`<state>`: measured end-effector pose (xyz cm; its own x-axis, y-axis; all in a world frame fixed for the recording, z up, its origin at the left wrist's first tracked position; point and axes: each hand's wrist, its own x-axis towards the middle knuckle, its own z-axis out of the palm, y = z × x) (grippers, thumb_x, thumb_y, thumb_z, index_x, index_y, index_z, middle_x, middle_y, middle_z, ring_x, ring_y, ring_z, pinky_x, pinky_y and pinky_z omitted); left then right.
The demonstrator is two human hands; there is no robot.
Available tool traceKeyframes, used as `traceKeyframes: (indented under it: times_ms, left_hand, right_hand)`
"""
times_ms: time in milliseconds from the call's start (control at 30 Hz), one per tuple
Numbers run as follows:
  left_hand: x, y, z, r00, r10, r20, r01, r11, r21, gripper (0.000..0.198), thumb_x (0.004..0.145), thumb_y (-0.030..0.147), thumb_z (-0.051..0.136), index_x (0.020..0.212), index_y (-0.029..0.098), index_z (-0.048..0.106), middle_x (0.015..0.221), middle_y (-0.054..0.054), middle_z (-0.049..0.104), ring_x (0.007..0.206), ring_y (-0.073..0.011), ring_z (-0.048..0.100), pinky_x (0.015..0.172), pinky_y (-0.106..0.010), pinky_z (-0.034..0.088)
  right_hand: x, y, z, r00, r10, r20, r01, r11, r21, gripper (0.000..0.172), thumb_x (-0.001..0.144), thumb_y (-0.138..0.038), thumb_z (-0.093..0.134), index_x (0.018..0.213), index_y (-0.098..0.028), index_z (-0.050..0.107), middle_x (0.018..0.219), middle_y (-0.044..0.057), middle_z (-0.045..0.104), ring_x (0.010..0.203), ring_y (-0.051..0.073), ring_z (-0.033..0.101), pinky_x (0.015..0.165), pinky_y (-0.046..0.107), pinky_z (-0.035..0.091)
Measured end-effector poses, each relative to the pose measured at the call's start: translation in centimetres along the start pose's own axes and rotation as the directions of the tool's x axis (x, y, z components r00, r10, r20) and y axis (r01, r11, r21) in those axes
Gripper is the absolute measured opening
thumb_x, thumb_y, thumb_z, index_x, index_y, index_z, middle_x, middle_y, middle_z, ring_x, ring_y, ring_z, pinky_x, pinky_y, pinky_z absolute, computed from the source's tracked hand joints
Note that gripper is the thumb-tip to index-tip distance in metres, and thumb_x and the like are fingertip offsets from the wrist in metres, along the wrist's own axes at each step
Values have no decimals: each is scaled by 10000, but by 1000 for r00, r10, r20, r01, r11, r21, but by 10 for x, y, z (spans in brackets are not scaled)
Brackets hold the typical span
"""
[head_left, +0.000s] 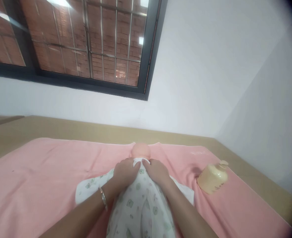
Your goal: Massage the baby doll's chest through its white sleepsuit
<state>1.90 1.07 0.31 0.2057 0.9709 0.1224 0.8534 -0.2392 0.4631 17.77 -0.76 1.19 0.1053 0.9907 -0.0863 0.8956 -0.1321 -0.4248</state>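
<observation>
Our left hand [125, 172] and right hand [159, 172] both pinch the shirt [140, 191] by its neckline, just below the doll's head [141, 150]. Beneath the head lies the towel [49, 172]; right of it sits the bottle [212, 178]; beyond it, the desk [86, 129] shows.

Garment [139, 198]: matt cloth, wrinkled.
Doll head [141, 150]: smooth, seems plastic.
Blanket [49, 172]: matt cloth.
Bottle [212, 179]: glossy plastic.
Bracelet [102, 198]: shiny metal.
Desk [61, 127]: smooth, wood-like.
</observation>
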Motion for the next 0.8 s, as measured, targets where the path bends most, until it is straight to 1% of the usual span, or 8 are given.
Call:
traceKeyframes:
  times_ms: [133, 267, 367, 467, 533, 667, 733, 800]
  left_hand:
    - [-2, 1, 0, 1000, 2, 10, -2, 1000, 16, 461, 868, 506, 274, 888, 197, 616, 933, -79, 661, 864, -233, 589, 746, -342, 404]
    - [-4, 5, 0, 999, 1, -42, 4, 992, 127, 457, 882, 466, 268, 849, 176, 619, 887, -90, 660, 853, -236, 585, 782, -370, 380]
    - [-6, 6, -1, 998, 22, -59, -12, 986, 167, 428, 892, 416, 276, 793, 180, 619, 836, -77, 660, 808, -225, 587, 758, -365, 377]
    - [-7, 6, -3, 995, 75, -68, -59, 976, 210, 435, 909, 390, 268, 772, 175, 620, 806, -82, 657, 766, -218, 589, 699, -340, 377]
    - [-8, 7, -4, 983, 163, -79, -136, 952, 274, 440, 925, 342, 246, 789, 165, 626, 804, -93, 654, 773, -224, 587, 700, -346, 375]
    - [-14, 13, -4, 943, 332, -33, -292, 868, 401, 306, 857, 142, 330, 817, 151, 633, 817, -109, 640, 802, -248, 577, 720, -369, 372]
    - [-16, 15, -3, 942, 334, -31, -289, 857, 427, 268, 808, 86, 369, 796, 141, 631, 807, -116, 632, 804, -249, 573, 717, -366, 373]
    - [-15, 14, -3, 948, 316, -49, -267, 867, 420, 277, 828, 105, 357, 790, 138, 629, 809, -121, 631, 803, -249, 573, 708, -364, 377]
  right_hand:
    - [0, 0, -3, 1000, -23, 3, 23, 1000, -12, 693, 875, -635, 169, 1006, -147, 644, 1001, 149, 651, 907, 265, 594, 726, 329, 400]
    - [-6, -2, -12, 992, -111, 51, 112, 994, -1, 701, 901, -606, 140, 974, -139, 657, 985, 156, 658, 885, 254, 603, 715, 318, 407]
    - [-17, -8, -18, 989, -140, 39, 143, 988, -60, 657, 929, -531, 133, 952, -133, 654, 952, 162, 658, 851, 246, 607, 695, 314, 407]
    - [-31, -14, -21, 983, -181, -14, 176, 969, -172, 582, 940, -475, 167, 939, -134, 639, 923, 158, 655, 821, 244, 604, 696, 318, 401]
    - [-35, -16, -20, 975, -218, -37, 206, 957, -204, 569, 940, -473, 171, 939, -142, 633, 923, 154, 654, 822, 244, 601, 704, 320, 398]
    - [-23, -9, -19, 987, -161, -1, 160, 982, -99, 615, 937, -479, 137, 950, -135, 647, 970, 164, 655, 847, 247, 605, 713, 325, 400]
    - [-13, -4, -20, 993, -100, 63, 100, 995, 17, 595, 931, -470, 168, 969, -125, 652, 1019, 167, 650, 879, 243, 607, 716, 315, 405]
    - [-9, -1, -21, 992, -83, 97, 74, 993, 95, 573, 927, -459, 194, 985, -122, 654, 1043, 165, 649, 905, 237, 607, 723, 306, 409]
